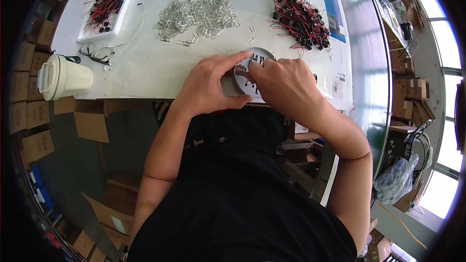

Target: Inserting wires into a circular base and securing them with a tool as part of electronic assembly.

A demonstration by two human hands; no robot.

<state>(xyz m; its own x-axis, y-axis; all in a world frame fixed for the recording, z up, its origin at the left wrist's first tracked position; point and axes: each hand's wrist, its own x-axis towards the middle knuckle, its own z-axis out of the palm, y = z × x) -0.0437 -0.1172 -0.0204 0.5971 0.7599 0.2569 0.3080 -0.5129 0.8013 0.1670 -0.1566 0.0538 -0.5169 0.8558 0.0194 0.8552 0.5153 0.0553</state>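
A round grey disc-shaped part (248,85) with a pale face and small dark marks or slots lies at the table's near edge, between my two hands. Its left side is gripped by my left hand (208,85), the forefinger along the far rim and the thumb at the near rim. My right hand (286,82) is closed over the disc's right side, fingertips pressed down on its face. Whatever those fingertips pinch is hidden. Beyond the hands lies a pile of small U-shaped metal wire pieces (199,17), with a few loose ones at its right.
To the far right is a heap of black round components with red wires (302,23). More fill a white tray (115,33) at the far left. Eyeglasses (99,54) and a cream lidded cup (73,77) stand at the left. Cardboard boxes (92,121) are below the table.
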